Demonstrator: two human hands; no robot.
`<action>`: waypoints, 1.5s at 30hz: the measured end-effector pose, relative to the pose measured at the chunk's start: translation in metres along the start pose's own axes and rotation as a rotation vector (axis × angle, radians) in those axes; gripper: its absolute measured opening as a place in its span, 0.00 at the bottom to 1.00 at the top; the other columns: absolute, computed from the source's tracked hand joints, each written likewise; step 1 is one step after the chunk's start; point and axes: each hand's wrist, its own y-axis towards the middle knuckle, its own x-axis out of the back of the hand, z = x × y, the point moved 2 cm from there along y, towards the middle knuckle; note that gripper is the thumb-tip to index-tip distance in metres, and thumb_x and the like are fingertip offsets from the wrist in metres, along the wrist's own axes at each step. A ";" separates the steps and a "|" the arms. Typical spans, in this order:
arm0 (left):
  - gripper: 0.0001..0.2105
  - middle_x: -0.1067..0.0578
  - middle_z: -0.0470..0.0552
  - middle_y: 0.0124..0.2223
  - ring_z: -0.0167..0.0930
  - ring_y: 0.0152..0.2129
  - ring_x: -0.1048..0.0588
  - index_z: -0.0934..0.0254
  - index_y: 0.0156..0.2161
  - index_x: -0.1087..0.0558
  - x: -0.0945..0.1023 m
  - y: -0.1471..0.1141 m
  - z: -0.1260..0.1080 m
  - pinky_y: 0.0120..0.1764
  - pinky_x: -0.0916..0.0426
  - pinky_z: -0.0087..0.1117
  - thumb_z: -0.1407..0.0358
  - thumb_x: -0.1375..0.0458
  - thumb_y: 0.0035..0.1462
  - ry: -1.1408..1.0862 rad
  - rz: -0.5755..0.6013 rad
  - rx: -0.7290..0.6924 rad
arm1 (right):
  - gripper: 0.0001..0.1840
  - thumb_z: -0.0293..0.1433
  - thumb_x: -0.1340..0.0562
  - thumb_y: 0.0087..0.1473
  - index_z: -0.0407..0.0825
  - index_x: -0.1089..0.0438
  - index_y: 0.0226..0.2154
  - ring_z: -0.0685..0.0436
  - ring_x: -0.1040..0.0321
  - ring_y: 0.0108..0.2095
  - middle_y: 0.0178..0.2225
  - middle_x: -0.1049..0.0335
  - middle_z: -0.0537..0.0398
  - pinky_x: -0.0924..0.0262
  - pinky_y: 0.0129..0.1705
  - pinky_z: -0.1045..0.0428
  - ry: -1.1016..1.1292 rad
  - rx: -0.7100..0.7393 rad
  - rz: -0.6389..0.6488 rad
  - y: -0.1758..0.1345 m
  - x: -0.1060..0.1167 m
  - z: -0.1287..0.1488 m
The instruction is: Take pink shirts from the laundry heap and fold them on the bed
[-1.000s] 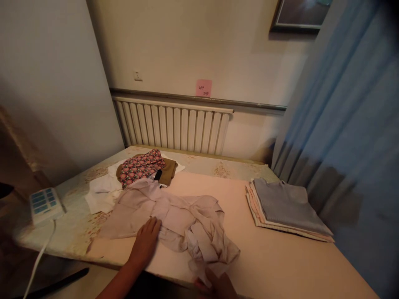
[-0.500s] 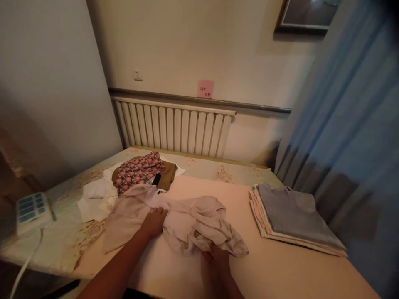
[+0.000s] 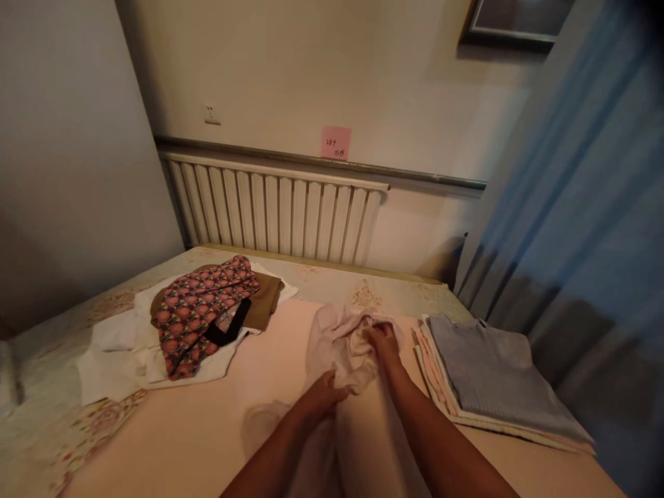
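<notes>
Pale garment (image 3: 346, 346) btwn L hand (image 3: 322, 395) & R hand (image 3: 384, 346)

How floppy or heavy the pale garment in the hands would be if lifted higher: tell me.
The pale garment would likely be floppy, since it bunches into soft folds between the left hand and the right hand. It is probably light, as its cloth looks thin. It seems unlikely to roll, being loose, crumpled fabric.
</notes>
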 end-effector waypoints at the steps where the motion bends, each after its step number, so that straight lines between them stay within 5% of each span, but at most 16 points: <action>1: 0.30 0.29 0.62 0.55 0.32 0.44 0.25 0.68 0.63 0.43 -0.012 0.003 -0.005 0.43 0.32 0.31 0.60 0.46 0.57 -0.198 0.045 -0.041 | 0.23 0.38 0.37 0.55 0.46 0.33 0.51 0.41 0.30 0.46 0.45 0.28 0.48 0.36 0.48 0.46 -0.094 -0.011 -0.011 0.008 0.007 0.000; 4: 0.30 0.31 0.62 0.56 0.34 0.46 0.27 0.68 0.62 0.41 -0.033 0.003 -0.011 0.47 0.33 0.34 0.63 0.44 0.55 -0.374 0.048 -0.057 | 0.26 0.35 0.39 0.50 0.45 0.33 0.52 0.39 0.31 0.48 0.43 0.26 0.47 0.40 0.50 0.48 -0.382 -0.060 -0.038 0.005 0.036 -0.008; 9: 0.20 0.31 0.59 0.56 0.39 0.56 0.37 0.67 0.55 0.32 -0.005 -0.035 -0.004 0.58 0.45 0.39 0.67 0.49 0.57 0.266 -0.437 -0.174 | 0.24 0.33 0.45 0.50 0.42 0.31 0.48 0.38 0.30 0.46 0.42 0.25 0.43 0.41 0.49 0.49 -0.655 -0.096 -0.052 -0.060 0.087 -0.029; 11: 0.20 0.32 0.60 0.56 0.41 0.55 0.37 0.68 0.55 0.33 0.011 -0.055 0.005 0.56 0.43 0.41 0.67 0.49 0.58 0.487 -0.521 -0.115 | 0.24 0.33 0.47 0.51 0.41 0.30 0.48 0.39 0.30 0.46 0.43 0.26 0.42 0.42 0.49 0.49 -0.707 -0.088 -0.054 -0.091 0.102 -0.035; 16: 0.11 0.30 0.58 0.50 0.37 0.47 0.31 0.65 0.46 0.31 0.029 -0.084 0.033 0.46 0.39 0.35 0.65 0.50 0.60 0.660 -0.391 0.087 | 0.25 0.37 0.50 0.54 0.42 0.32 0.50 0.41 0.28 0.42 0.42 0.25 0.44 0.40 0.44 0.51 -0.853 -0.031 -0.033 -0.153 0.126 -0.039; 23: 0.09 0.23 0.52 0.43 0.34 0.43 0.25 0.61 0.41 0.32 0.024 -0.090 0.044 0.41 0.37 0.30 0.63 0.52 0.60 0.417 -0.228 0.171 | 0.24 0.34 0.49 0.55 0.44 0.33 0.52 0.39 0.26 0.39 0.39 0.23 0.44 0.39 0.38 0.51 -1.009 -0.014 0.023 -0.197 0.139 -0.034; 35: 0.09 0.23 0.53 0.38 0.33 0.38 0.24 0.61 0.36 0.34 0.037 -0.137 0.068 0.38 0.36 0.30 0.67 0.56 0.62 0.451 -0.327 0.239 | 0.21 0.32 0.50 0.56 0.46 0.29 0.46 0.40 0.26 0.39 0.38 0.22 0.45 0.38 0.40 0.51 -0.919 0.042 -0.027 -0.208 0.173 -0.034; 45: 0.13 0.26 0.46 0.23 0.30 0.26 0.22 0.60 0.37 0.33 0.034 -0.167 0.072 0.34 0.35 0.28 0.67 0.59 0.63 0.371 -0.278 0.279 | 0.18 0.30 0.52 0.59 0.47 0.29 0.45 0.41 0.27 0.42 0.42 0.24 0.46 0.40 0.42 0.51 -1.082 0.181 -0.002 -0.214 0.194 -0.038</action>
